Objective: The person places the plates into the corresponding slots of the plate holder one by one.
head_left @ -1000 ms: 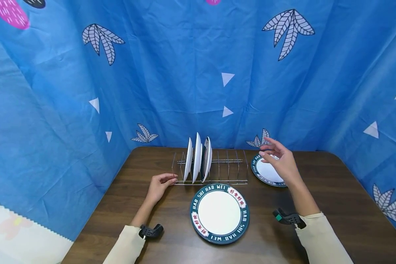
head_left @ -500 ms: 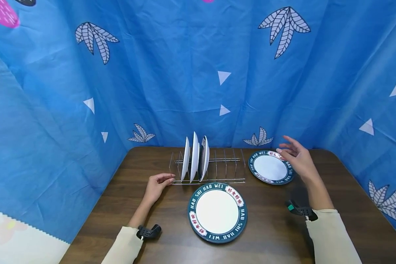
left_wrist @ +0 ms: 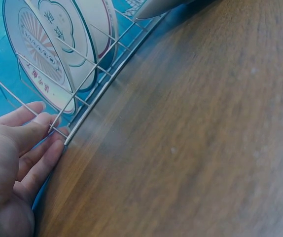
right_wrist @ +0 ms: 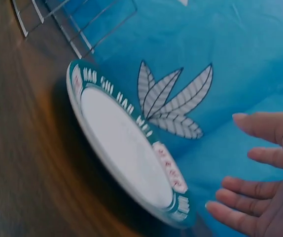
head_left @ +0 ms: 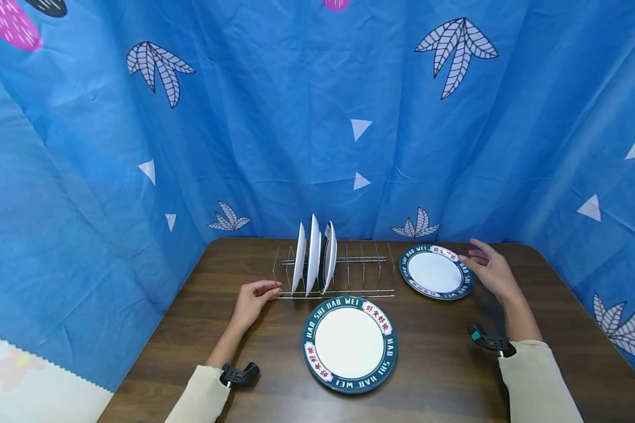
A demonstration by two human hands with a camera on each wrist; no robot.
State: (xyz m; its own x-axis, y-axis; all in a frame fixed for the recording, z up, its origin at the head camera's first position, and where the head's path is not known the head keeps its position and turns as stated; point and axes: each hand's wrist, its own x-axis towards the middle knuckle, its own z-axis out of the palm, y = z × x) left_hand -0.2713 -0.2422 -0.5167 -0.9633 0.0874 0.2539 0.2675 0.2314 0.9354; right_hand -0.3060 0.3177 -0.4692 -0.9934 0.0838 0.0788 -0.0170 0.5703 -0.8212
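My left hand (head_left: 255,301) pinches the left end of a wire dish rack (head_left: 367,292); in the left wrist view its thumb and fingers close round the end wires. Several plates stand on edge in the rack's left half, among them a white-backed plate (head_left: 313,255) and a patterned plate (left_wrist: 38,49). Beside the right rim of a smaller green-rimmed plate (head_left: 434,271), my right hand (head_left: 493,271) holds nothing. Its fingers are spread and apart from the plate in the right wrist view. A larger green-rimmed plate (head_left: 349,345) lies flat in front of the rack.
Everything stands on a brown wooden table (head_left: 428,364). A blue patterned curtain (head_left: 275,117) hangs behind the table and along its sides. Vacant wire slots make up the rack's right half.
My right hand has moved right, from over the small plate to beside its right rim, and has lowered, uncovering the plate. My left hand keeps its hold on the dish rack.
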